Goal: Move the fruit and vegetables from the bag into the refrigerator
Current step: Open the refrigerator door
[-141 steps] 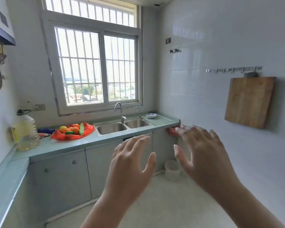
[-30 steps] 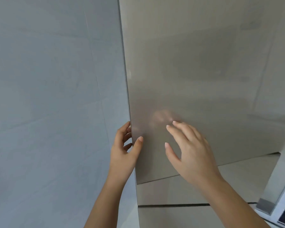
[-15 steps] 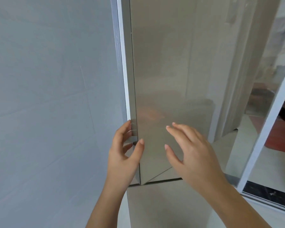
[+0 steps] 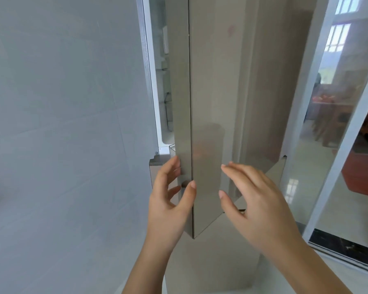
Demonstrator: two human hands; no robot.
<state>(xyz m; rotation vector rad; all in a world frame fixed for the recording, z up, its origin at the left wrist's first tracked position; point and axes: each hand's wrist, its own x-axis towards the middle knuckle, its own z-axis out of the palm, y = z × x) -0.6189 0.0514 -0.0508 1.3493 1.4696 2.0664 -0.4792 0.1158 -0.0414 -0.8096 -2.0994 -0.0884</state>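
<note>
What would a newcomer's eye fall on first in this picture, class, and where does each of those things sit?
First, the tall grey-beige refrigerator door in the middle, swung partly open, with a strip of white interior showing at its left. Next, the two bare hands low in the centre: the left hand gripping the door's edge, the right hand spread open in front of the door's face. At right, a glass sliding door shows another room.

Most of the refrigerator (image 4: 164, 92) interior is hidden behind the refrigerator door (image 4: 208, 102); only a narrow slit is seen above the left hand's (image 4: 168, 200) fingers (image 4: 172, 168), its contents too dim to be identified. The tips of those fingers are concealed behind the door edge. Both forearms are cut off by the lower frame edge. The room (image 4: 336, 98) beyond the right hand (image 4: 257, 204) is blurred.
</note>
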